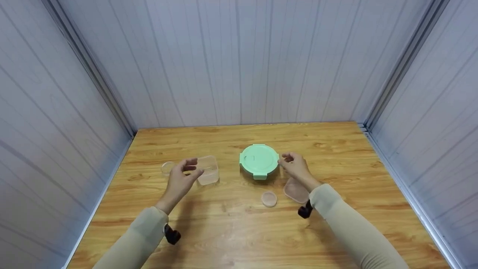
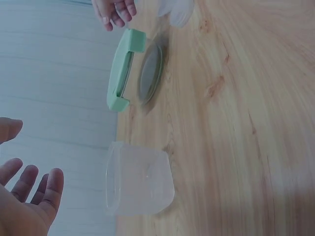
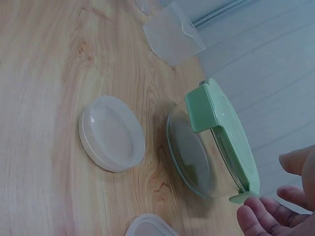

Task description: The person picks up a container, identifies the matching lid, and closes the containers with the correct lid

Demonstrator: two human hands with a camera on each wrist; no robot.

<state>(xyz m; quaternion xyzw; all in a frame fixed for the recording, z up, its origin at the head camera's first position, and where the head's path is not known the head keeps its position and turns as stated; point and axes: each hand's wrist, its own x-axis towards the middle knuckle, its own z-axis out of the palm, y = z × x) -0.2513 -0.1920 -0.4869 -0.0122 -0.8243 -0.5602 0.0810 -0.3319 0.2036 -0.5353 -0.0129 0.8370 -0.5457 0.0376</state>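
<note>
A round glass food container with a mint green lid [image 1: 259, 158] stands at mid-table. My right hand [image 1: 295, 166] is at its right side, fingertips right at the right-hand clip [image 3: 244, 197], which tilts outward from the rim in the right wrist view. The thumb stays apart from the clip there. My left hand [image 1: 182, 177] hovers with relaxed, spread fingers and nothing in it. Just beyond it stands a clear rectangular plastic container [image 2: 142, 179], its top uncovered.
Left of the rectangular container is a small round clear container [image 1: 168, 168]. A round translucent lid [image 1: 269, 199] lies in front of the glass container. A rounded rectangular lid [image 1: 296, 190] lies partly under my right wrist. Panel walls [image 1: 239, 63] enclose the wooden table [image 1: 231, 231].
</note>
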